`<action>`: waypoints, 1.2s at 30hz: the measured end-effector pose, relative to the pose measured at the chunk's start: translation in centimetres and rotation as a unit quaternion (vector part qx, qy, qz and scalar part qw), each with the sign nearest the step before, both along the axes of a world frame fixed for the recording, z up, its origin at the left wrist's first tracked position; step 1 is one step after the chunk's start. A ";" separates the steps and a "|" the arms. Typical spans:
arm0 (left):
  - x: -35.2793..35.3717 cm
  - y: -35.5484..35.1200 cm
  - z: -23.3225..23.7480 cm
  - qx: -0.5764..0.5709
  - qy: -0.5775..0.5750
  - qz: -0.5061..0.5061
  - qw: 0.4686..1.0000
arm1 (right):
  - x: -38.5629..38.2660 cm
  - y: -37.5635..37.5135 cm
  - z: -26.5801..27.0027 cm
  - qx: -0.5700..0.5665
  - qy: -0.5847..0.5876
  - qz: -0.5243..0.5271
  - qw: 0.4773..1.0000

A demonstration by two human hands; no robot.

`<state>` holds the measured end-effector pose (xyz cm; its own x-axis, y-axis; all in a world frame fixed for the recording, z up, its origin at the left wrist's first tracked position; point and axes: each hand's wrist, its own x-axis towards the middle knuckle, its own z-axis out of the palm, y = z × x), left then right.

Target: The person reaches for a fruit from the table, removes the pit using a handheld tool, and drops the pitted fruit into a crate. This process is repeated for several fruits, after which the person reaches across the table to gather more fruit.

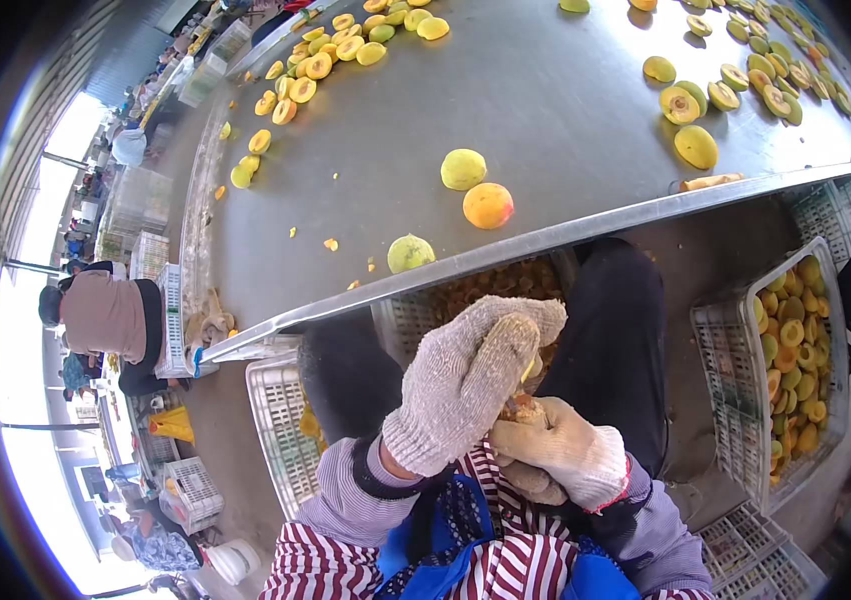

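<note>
My left hand (470, 385), in a grey knit glove, is closed with its fingers curled over. A thin yellow edge of fruit (528, 370) shows between its fingers; the remainder is hidden. Just below, my right hand (565, 450) in a stained pale glove is also closed. At its fingertips is a wet, brownish-orange lump (523, 410), too covered to identify. Both hands are close together over my lap. Nearest on the metal table (365, 190) are a yellow-green whole fruit (410, 254), an orange-red one (488, 205) and another yellow-green one (463, 169).
Halved yellow fruits (317, 66) lie at the table's far left, with more halves (725, 95) at right. The table's metal edge (585, 222) runs above my knees. A fruit-filled crate (735, 350) stands at right, another crate (280, 430) at left. A person (105, 315) bends over farther left.
</note>
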<state>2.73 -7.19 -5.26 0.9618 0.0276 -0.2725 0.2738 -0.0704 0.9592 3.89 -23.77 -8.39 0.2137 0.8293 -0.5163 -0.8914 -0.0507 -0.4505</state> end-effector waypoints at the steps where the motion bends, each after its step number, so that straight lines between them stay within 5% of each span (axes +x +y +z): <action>1: 0.0 -0.2 0.1 0.000 0.000 -0.001 1.000 | 0.2 -0.1 0.0 0.000 0.000 -0.001 1.000; 4: 0.4 -0.5 0.0 0.090 -0.068 -0.005 0.994 | 0.5 -0.8 -0.5 0.032 0.050 0.013 0.998; 6: 0.6 0.0 -0.5 0.156 -0.191 -0.093 0.965 | -0.4 -1.3 -1.8 0.119 0.117 -0.026 0.986; 10: 1.0 0.7 -0.3 0.061 -0.195 -0.148 0.968 | -1.3 -1.3 -2.4 0.123 0.142 -0.044 0.981; 11: 1.1 0.6 -0.7 0.061 -0.194 -0.147 0.968 | -1.4 -1.3 -2.5 0.206 0.180 -0.034 0.961; 13: 1.6 0.3 -1.5 0.027 -0.396 -0.150 0.906 | -1.3 -1.3 -2.6 0.288 0.212 -0.025 0.933; 15: 0.8 0.0 -2.1 -0.046 -0.359 -0.142 0.921 | -1.7 -1.5 -2.9 0.296 0.272 -0.007 0.916; 17: 0.3 -0.3 -2.1 -0.268 -0.135 -0.112 0.947 | -1.8 -1.6 -3.3 0.306 0.262 -0.013 0.915; 19: 0.2 -0.7 -2.7 -0.293 -0.134 -0.106 0.941 | -1.8 -1.9 -3.3 0.272 0.280 -0.019 0.921; 22: 0.6 -0.8 -4.4 -0.170 -0.277 -0.084 0.942 | -1.8 -1.8 -3.7 0.316 0.309 -0.030 0.897; 23: 1.3 -0.3 -3.9 -0.172 -0.277 -0.085 0.941 | -1.8 -1.8 -3.6 0.315 0.309 -0.031 0.897; 25: 2.5 1.1 -2.2 0.052 -0.239 -0.207 0.947 | -2.0 -1.8 -3.5 0.277 0.320 -0.081 0.902; 27: 2.3 1.1 -2.1 0.081 -0.230 -0.216 0.946 | -2.2 -1.9 -3.8 0.265 0.318 -0.058 0.908; 30: 0.1 -0.8 -2.6 -0.244 -0.153 -0.074 0.955 | -2.2 -1.3 -3.4 0.293 0.310 -0.050 0.903; 33: 0.0 -1.3 -2.7 -0.265 -0.045 0.010 0.963 | -1.7 -1.2 -3.4 0.302 0.343 -0.048 0.888; 35: 0.4 -0.7 -3.5 -0.244 -0.039 -0.001 0.969 | -1.3 -0.6 -3.8 0.341 0.253 -0.008 0.905; 36: 0.3 -0.4 -4.7 -0.399 0.051 0.051 0.914 | -1.1 -0.3 -3.2 0.318 0.222 0.009 0.922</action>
